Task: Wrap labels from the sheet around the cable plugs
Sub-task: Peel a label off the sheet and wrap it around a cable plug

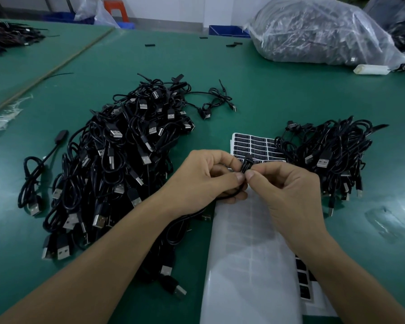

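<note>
My left hand (204, 176) and right hand (288, 183) pinch one plug (247, 159), wrapping its label (244, 167); next I should press the seam flat.

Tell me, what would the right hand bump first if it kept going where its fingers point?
The right hand points left: first the plug it pinches, then likely the left hand.

Left hand (204, 176) and right hand (288, 185) meet over the table (267, 94), with the plug (246, 164) pinched between their fingertips. Big cable pile (117, 164) sits just left of the left hand, and a smaller cable bundle (332, 155) just right of the right hand. Label sheet (255, 146) runs from beyond the fingertips, under both hands, back toward the person. Second sheet (303, 284) is tucked beneath it, under the right forearm. Plastic bag (318, 31) well behind the right hand.
</note>
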Tool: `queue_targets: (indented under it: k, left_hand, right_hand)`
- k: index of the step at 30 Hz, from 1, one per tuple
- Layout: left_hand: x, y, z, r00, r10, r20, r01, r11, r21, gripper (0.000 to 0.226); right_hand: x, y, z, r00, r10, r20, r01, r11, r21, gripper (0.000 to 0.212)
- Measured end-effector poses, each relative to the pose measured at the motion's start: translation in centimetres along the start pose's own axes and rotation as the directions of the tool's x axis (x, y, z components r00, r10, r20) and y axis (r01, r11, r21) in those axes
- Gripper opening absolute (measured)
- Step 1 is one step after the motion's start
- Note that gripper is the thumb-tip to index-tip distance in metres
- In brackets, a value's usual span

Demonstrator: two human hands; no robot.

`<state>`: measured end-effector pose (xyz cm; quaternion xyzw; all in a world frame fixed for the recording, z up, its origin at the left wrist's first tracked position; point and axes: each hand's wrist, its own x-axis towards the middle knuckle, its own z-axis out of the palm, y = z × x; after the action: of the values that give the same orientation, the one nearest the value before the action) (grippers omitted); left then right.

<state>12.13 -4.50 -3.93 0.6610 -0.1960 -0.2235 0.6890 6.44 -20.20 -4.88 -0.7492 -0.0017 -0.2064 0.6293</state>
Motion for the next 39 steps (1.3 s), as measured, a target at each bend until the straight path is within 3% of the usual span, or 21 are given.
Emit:
queue_targets:
  k: [9,14,22,33,39]
  left_hand:
    - [0.1,0.09,0.0,1.0,0.006,-0.018,-0.006,1.0,0.026,0.009]
    - [0.05,0.13,0.0,0.999,-0.015,-0.03,0.015,1.0,-0.017,0.007]
    - [0.19,-0.17,-0.14,1.0,0.005,-0.023,-0.005,1.0,0.001,0.008]
    - [0.2,-0.57,-0.38,0.993,0.113,-0.026,-0.105,0.97,0.219,0.015]
    - [0.16,-0.8,-0.1,0.983,0.184,-0.019,-0.172,0.947,0.272,0.024]
  right_hand:
    - [-0.35,-0.14,0.2,1.0,-0.008,0.006,0.008,1.0,0.027,0.02]
    - [-0.11,0.09,0.01,0.997,0.038,-0.068,-0.035,0.998,0.052,0.026]
    - [0.04,0.51,-0.02,0.998,0.06,0.003,-0.06,0.996,0.063,0.021]
    - [0.13,0.21,0.16,1.0,0.006,0.011,-0.006,1.0,-0.027,0.012]
    - [-0.15,-0.13,0.12,0.998,-0.064,0.021,0.065,0.992,-0.106,0.028]
